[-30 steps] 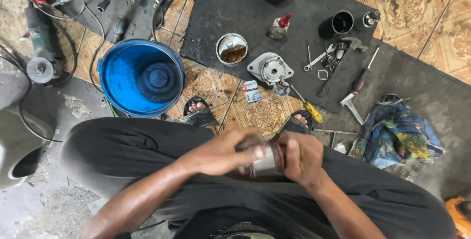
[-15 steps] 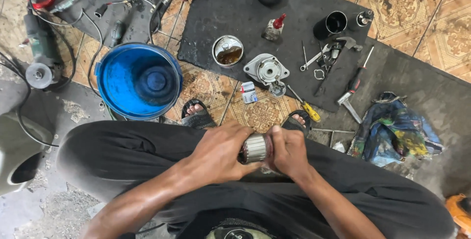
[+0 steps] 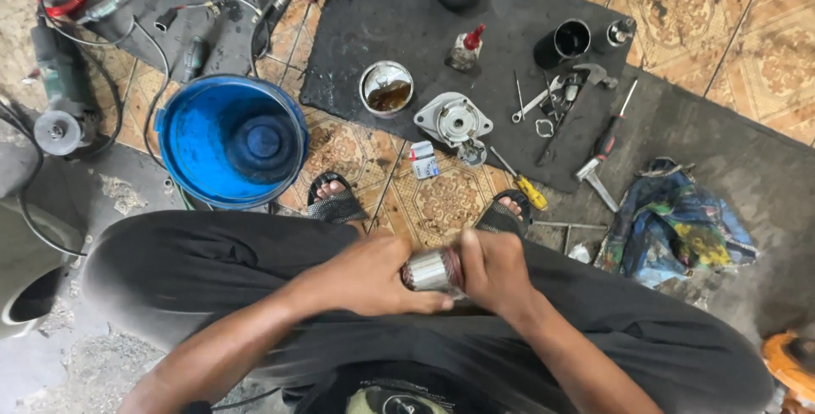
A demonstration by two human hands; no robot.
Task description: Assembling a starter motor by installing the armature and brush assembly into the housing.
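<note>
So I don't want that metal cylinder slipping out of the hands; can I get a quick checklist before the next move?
1. Left hand wraps the metal cylinder: ok.
2. Right hand grips its other end: ok.
3. Cylinder is over the lap, not over the floor: ok.
4. Far end of the cylinder visible for inspection: cannot tell, the right hand covers it.
5. Yellow-handled screwdriver lies clear of the sandalled foot: not ok, its handle is right beside it.
6. Blue bucket stands upright: ok.

One blue bucket (image 3: 231, 140), two sandals (image 3: 336, 202)
</note>
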